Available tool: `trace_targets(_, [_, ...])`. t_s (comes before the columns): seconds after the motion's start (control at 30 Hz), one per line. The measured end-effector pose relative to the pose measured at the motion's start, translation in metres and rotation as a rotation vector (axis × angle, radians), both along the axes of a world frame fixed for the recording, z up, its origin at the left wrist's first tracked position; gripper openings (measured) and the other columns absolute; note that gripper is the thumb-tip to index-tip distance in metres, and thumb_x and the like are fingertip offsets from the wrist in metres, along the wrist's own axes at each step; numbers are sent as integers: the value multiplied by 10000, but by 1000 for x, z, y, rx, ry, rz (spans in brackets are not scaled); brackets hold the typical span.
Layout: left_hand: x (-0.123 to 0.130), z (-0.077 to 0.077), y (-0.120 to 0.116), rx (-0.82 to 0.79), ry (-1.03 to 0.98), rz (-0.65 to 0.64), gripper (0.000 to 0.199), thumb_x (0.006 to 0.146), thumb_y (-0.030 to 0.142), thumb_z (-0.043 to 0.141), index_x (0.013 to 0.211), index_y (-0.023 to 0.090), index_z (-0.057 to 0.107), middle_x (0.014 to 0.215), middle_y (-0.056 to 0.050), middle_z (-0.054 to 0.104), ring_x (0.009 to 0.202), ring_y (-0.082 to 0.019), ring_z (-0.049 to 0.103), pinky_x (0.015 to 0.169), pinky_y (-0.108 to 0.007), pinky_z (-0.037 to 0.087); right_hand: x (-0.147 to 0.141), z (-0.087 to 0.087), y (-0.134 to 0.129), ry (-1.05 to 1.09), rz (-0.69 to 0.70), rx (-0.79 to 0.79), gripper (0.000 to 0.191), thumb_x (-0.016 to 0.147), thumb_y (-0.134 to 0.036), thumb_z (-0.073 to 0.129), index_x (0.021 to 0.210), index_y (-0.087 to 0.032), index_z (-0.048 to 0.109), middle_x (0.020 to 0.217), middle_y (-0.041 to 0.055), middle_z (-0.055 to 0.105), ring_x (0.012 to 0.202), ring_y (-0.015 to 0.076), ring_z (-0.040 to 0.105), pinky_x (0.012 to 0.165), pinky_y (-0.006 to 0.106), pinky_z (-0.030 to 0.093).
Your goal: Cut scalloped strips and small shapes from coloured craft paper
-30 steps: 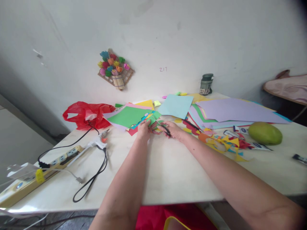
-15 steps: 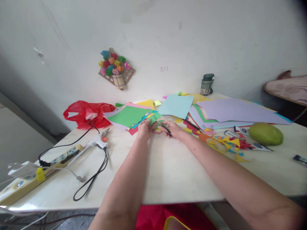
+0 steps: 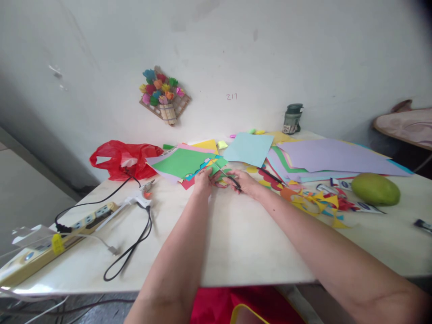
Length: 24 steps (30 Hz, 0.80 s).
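My right hand (image 3: 243, 181) is closed around the dark handles of a pair of scissors (image 3: 232, 181), whose blades point up and to the left. My left hand (image 3: 203, 179) pinches a small piece of green paper (image 3: 219, 164) by its lower left side. The scissor blades lie against this green piece; whether they are cutting through it I cannot tell. Behind my left hand rests a larger green sheet (image 3: 180, 163) with cut edges, on top of other coloured sheets. Round yellow and red paper pieces (image 3: 266, 178) lie just beyond my right hand, partly hidden by it.
To the left are a red plastic bag (image 3: 126, 157), a white glue gun (image 3: 140, 196) with its black cord, and a power strip (image 3: 87, 222). Rightward lie paper scraps (image 3: 317, 202), a green mango-like fruit (image 3: 375, 189) and stacked sheets (image 3: 330, 155). A tumbler (image 3: 292, 119) stands behind.
The view has shifted very slightly. Both hands keep nearly the same place and grip, with the scissors still at the green paper.
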<state>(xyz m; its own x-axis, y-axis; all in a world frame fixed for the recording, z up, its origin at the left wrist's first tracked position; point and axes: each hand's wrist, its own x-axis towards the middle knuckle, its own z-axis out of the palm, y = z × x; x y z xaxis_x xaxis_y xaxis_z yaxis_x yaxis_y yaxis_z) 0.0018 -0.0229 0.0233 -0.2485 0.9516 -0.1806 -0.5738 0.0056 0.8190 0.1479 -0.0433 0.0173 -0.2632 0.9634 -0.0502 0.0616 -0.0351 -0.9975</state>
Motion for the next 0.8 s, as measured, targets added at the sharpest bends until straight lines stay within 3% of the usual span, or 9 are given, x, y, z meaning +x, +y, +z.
trace_targets(0.23, [-1, -1, 1, 3, -8, 0, 98, 800, 50, 559, 808, 147, 570, 669, -21, 648, 608, -169, 693, 709, -303, 597, -1, -1, 2, -9, 3, 9, 394, 817, -205, 689, 1170, -103, 549, 429, -89, 485, 353, 84, 405, 321, 160, 322])
trace_targets(0.37, [-1, -2, 1, 8, -27, -1, 148, 761, 56, 601, 884, 139, 591, 703, -30, 665, 660, -182, 707, 709, -305, 595, -1, 1, 0, -27, -7, 15, 375, 814, -208, 691, 1151, -106, 561, 431, -89, 483, 358, 86, 410, 322, 161, 328])
trace_targets(0.6, [0, -1, 0, 2, -28, -5, 105, 769, 45, 578, 806, 143, 585, 661, -22, 649, 593, -164, 685, 658, -281, 592, -3, 4, -1, -29, -22, 6, 339, 808, -183, 689, 1122, -115, 579, 444, -89, 484, 361, 84, 418, 314, 156, 319])
trace_targets(0.8, [-2, -5, 3, 13, -40, -10, 113, 760, 77, 605, 853, 142, 596, 693, -30, 660, 656, -181, 704, 668, -287, 595, -4, 5, -3, -29, -22, -2, 330, 813, -171, 681, 1120, -122, 570, 439, -94, 481, 363, 83, 413, 309, 152, 323])
